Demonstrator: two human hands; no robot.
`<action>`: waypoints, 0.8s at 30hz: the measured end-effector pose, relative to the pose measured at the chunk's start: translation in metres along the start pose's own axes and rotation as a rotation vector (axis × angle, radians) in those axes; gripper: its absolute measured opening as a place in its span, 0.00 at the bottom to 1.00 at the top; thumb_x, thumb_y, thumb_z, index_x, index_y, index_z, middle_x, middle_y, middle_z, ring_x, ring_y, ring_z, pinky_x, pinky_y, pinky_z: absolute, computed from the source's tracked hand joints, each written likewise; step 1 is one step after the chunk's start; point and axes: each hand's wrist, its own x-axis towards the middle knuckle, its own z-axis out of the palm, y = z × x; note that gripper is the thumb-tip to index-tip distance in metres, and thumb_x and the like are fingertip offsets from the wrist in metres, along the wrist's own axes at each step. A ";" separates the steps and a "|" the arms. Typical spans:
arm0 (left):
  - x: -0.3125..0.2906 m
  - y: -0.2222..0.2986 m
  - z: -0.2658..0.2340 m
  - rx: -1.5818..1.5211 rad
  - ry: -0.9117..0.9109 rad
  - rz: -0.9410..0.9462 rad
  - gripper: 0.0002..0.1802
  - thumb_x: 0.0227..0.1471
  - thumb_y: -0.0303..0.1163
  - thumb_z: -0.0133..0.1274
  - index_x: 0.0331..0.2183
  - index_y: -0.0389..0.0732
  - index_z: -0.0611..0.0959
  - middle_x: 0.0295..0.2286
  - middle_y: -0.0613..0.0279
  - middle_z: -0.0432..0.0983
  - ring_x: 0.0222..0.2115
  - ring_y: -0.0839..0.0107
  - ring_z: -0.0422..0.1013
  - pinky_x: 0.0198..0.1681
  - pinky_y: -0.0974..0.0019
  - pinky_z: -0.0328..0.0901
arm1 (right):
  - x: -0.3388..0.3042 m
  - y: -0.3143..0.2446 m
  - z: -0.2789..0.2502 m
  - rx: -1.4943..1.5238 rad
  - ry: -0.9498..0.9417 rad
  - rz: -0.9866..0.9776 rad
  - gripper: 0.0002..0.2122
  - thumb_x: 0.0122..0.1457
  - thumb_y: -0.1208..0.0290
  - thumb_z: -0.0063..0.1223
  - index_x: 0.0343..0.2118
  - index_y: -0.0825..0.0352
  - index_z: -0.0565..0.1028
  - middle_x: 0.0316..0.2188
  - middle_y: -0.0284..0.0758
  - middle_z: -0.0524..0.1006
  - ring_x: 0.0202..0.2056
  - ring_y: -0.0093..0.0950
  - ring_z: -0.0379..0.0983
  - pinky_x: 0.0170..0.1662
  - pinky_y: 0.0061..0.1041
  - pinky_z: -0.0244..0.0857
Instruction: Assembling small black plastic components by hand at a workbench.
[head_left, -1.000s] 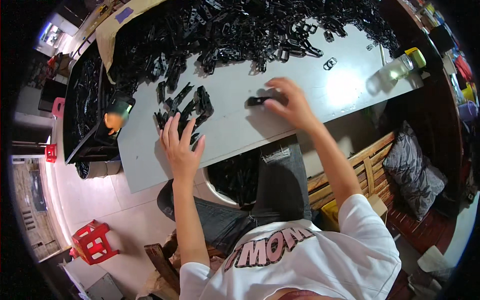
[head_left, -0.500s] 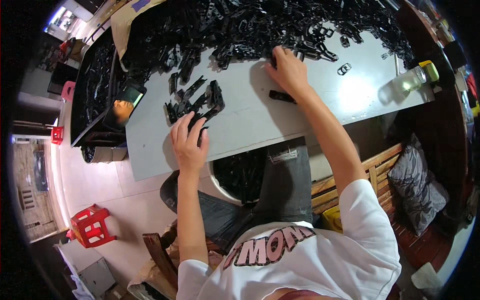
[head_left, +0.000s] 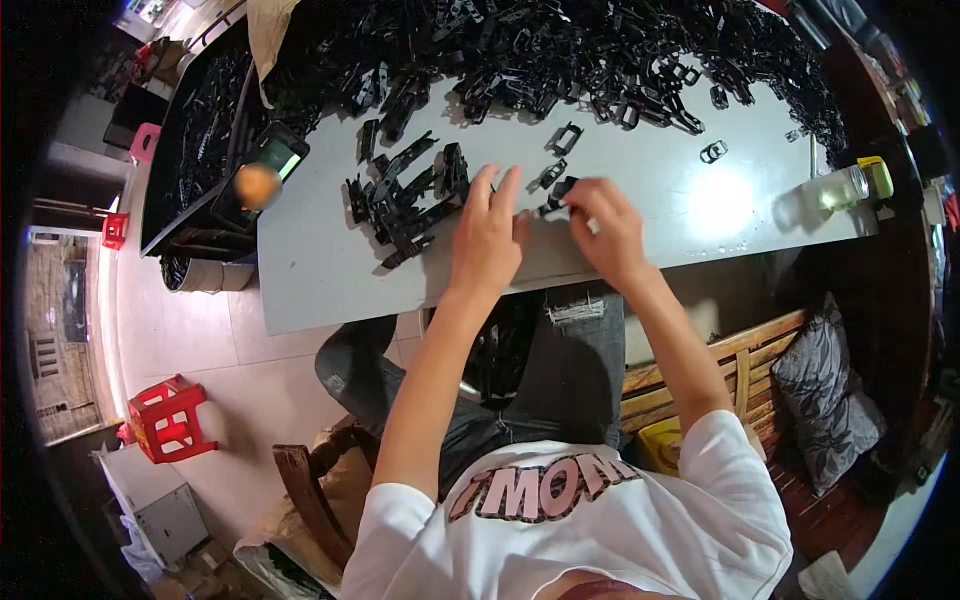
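Note:
Near the front edge of the pale table, my right hand (head_left: pixel 610 228) pinches a dark, narrow plastic part (head_left: pixel 557 196) between fingers and thumb. Just to its left, my left hand (head_left: pixel 485 240) has its fingers stretched and apart, the thumb close to that part's end; I see nothing held in it. Past the right hand lie two small black frame-shaped pieces (head_left: pixel 567 138), one behind the other. A loose cluster of longer black plastic parts (head_left: pixel 400 200) rests left of my left hand. What exactly these parts are, I cannot make out.
A large heap of black parts (head_left: pixel 560 50) covers the far side of the table (head_left: pixel 320 290). At the left edge lies a phone (head_left: pixel 275 160) with a lit screen. A clear jar (head_left: pixel 835 188) stands at the right end. Below are a wooden bench (head_left: pixel 745 365) and a red stool (head_left: pixel 170 420).
My right hand has come back from the heap toward me and grips a dark part. My left hand has moved right, away from the cluster. Two small pieces now lie apart from the heap.

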 end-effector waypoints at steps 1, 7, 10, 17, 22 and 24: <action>0.000 -0.004 0.000 -0.015 -0.007 -0.013 0.23 0.45 0.24 0.54 0.47 0.40 0.73 0.47 0.52 0.64 0.44 0.53 0.67 0.45 0.59 0.65 | -0.007 0.000 -0.003 -0.093 -0.082 -0.145 0.10 0.43 0.89 0.50 0.30 0.69 0.72 0.30 0.36 0.73 0.27 0.26 0.71 0.30 0.21 0.66; -0.008 -0.003 -0.008 0.018 -0.008 0.066 0.19 0.44 0.23 0.55 0.43 0.40 0.76 0.42 0.56 0.68 0.42 0.55 0.67 0.44 0.59 0.65 | -0.012 0.003 -0.008 0.031 -0.015 0.041 0.12 0.44 0.91 0.47 0.31 0.70 0.71 0.35 0.37 0.73 0.32 0.26 0.72 0.34 0.21 0.68; -0.005 0.011 -0.004 -0.085 -0.029 0.105 0.19 0.44 0.24 0.56 0.42 0.39 0.77 0.40 0.56 0.70 0.39 0.58 0.69 0.42 0.61 0.66 | -0.018 0.011 -0.008 0.223 -0.036 0.244 0.11 0.47 0.91 0.46 0.33 0.71 0.70 0.36 0.34 0.72 0.34 0.22 0.71 0.36 0.19 0.68; -0.003 0.009 0.005 -0.756 -0.215 -0.324 0.11 0.50 0.18 0.51 0.38 0.33 0.81 0.27 0.60 0.78 0.23 0.78 0.72 0.27 0.76 0.67 | -0.022 0.005 -0.002 0.649 0.013 0.441 0.07 0.53 0.89 0.45 0.34 0.72 0.69 0.37 0.35 0.70 0.37 0.19 0.70 0.38 0.22 0.71; -0.007 0.011 0.004 -0.909 -0.189 -0.373 0.14 0.50 0.15 0.48 0.39 0.34 0.82 0.29 0.59 0.77 0.25 0.77 0.74 0.28 0.76 0.68 | -0.018 -0.006 -0.002 0.806 0.065 0.747 0.05 0.54 0.86 0.46 0.32 0.70 0.70 0.30 0.34 0.73 0.29 0.20 0.72 0.32 0.19 0.71; -0.009 0.021 0.002 -0.740 -0.078 -0.209 0.14 0.50 0.15 0.47 0.39 0.34 0.82 0.30 0.59 0.77 0.26 0.77 0.74 0.29 0.76 0.69 | -0.015 -0.007 0.000 0.936 0.100 0.836 0.05 0.54 0.86 0.46 0.31 0.69 0.70 0.28 0.33 0.73 0.27 0.21 0.72 0.31 0.19 0.70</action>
